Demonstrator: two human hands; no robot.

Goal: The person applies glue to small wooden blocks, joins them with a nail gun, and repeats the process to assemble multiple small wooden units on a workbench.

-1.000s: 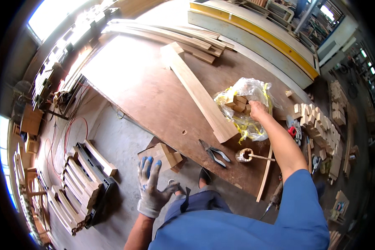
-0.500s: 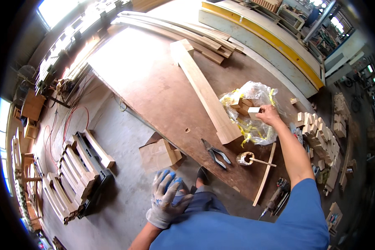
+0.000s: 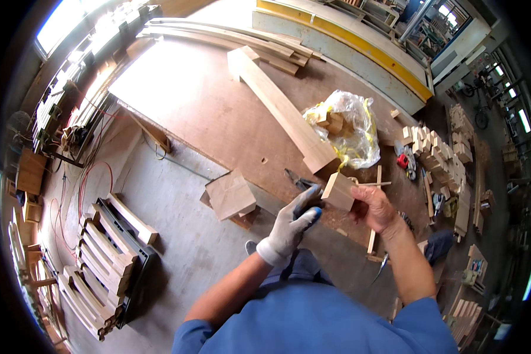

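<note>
- The right hand (image 3: 374, 209), bare, pinches a pale wooden block (image 3: 338, 190) by its right end, between thumb and fingers.
- The left hand (image 3: 292, 224), in a grey glove with blue fingertips, has thumb and fingers parted just beside the block's left end; whether it touches, I cannot tell.
- The block is held up off the counter (image 3: 209, 112), over its near edge.
- Pliers (image 3: 299, 179) lie by that near edge, partly hidden behind the left hand.
- A long wooden post (image 3: 283, 112) lies slantwise across the counter; right of its near end sits a clear plastic bag (image 3: 363, 138) with wood pieces (image 3: 334, 123) inside.
- Long slats (image 3: 236, 38) lie along the counter's far edge.
</note>
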